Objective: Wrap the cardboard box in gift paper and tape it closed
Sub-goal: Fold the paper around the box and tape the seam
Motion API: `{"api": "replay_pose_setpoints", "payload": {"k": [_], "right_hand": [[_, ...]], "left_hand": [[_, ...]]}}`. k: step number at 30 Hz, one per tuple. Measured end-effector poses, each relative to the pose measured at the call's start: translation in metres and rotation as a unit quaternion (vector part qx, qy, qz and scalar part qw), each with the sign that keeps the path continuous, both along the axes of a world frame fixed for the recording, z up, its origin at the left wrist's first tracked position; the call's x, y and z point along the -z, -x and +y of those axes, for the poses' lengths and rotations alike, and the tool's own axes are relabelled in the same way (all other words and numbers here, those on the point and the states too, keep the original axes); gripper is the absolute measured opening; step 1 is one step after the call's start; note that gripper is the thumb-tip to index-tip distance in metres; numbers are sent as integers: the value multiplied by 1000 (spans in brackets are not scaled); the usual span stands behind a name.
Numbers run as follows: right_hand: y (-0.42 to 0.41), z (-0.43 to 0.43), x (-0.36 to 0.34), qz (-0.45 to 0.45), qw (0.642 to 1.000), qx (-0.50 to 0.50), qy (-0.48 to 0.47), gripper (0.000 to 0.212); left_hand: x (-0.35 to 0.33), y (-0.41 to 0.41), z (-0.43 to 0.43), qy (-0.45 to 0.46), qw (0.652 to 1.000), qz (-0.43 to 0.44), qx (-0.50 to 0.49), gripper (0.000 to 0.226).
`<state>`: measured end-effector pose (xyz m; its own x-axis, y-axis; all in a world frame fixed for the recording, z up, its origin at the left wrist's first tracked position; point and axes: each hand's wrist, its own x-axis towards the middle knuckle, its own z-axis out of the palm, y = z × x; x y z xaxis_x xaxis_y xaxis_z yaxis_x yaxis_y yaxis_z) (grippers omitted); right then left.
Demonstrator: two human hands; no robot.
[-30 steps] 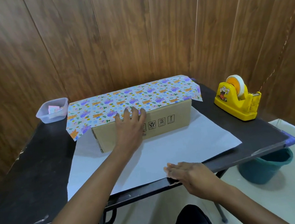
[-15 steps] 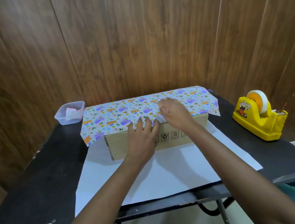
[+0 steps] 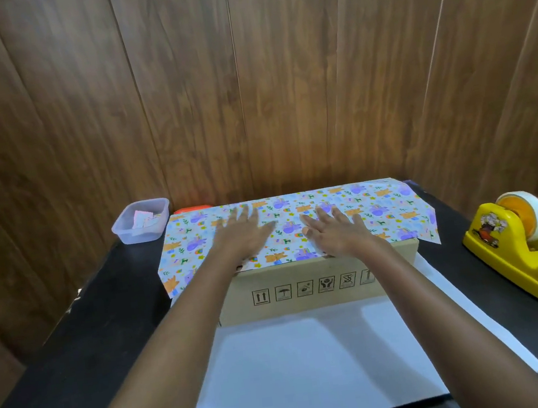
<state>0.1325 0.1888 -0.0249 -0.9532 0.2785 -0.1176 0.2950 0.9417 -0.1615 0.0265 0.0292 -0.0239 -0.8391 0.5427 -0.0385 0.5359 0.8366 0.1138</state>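
Fingers point(image 3: 314, 222) spread, grasping nothing, right hand point(image 3: 335, 234) joins left hand point(image 3: 241, 237) flattening gift paper's point(image 3: 390, 209) first flap onto the cardboard box point(image 3: 305, 289).

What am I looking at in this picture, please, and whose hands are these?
No machine here: a person works with bare hands, and the single picture comes from a wide-angle camera on their head, looking forward and down. On the black table a cardboard box stands on a sheet of gift paper, whose far part is folded over the box top, print upward. The left hand and right hand lie flat on that fold, fingers straight; nothing is gripped. A yellow tape dispenser stands at the right, a clear plastic tub at the far left.
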Motion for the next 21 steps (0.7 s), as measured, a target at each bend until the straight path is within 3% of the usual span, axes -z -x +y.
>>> {"api": "replay_pose_setpoints", "payload": {"k": [6,8,11,21], "right_hand": [[0,-2,-2,-10,1000,8,16,51],[3,1,-8,-24,1000,-1,13,50],[14,10,-16,10,999,-18,-27,43],[23,46,-6,7,998,69,-3,56]], "left_hand": [[1,3,-22,27,977,32,-211,77],[3,-8,-8,19,988,41,-151,70],[8,-14,11,-10,1000,17,25,55],[4,-14,6,20,999,11,27,52]]}}
